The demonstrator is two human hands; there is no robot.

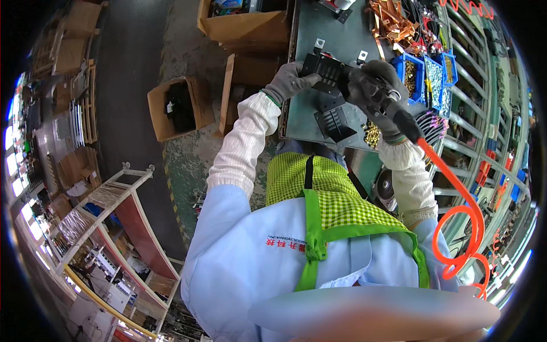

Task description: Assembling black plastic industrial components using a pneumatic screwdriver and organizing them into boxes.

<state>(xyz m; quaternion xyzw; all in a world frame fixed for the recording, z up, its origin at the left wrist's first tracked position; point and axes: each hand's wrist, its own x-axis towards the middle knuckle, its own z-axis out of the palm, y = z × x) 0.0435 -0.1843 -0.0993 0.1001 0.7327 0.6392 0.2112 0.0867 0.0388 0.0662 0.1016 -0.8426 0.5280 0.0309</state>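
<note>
Black plastic part (pixel 326 73) sits raised over the near edge of the grey workbench (pixel 319 28), with bare bench behind it and blue bins (pixel 424 74) crowding its right. The gloved left hand (pixel 288 81) grips its left end, fingers clenched around it. The gloved right hand (pixel 376 88) is wrapped tightly around a black air screwdriver (pixel 399 114) trailing an orange coiled hose (pixel 456 194); its tip is hidden.

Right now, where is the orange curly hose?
In the head view, the orange coiled hose is on the person's right, running from the black power screwdriver in the gloved right hand down beside the right sleeve.
</note>
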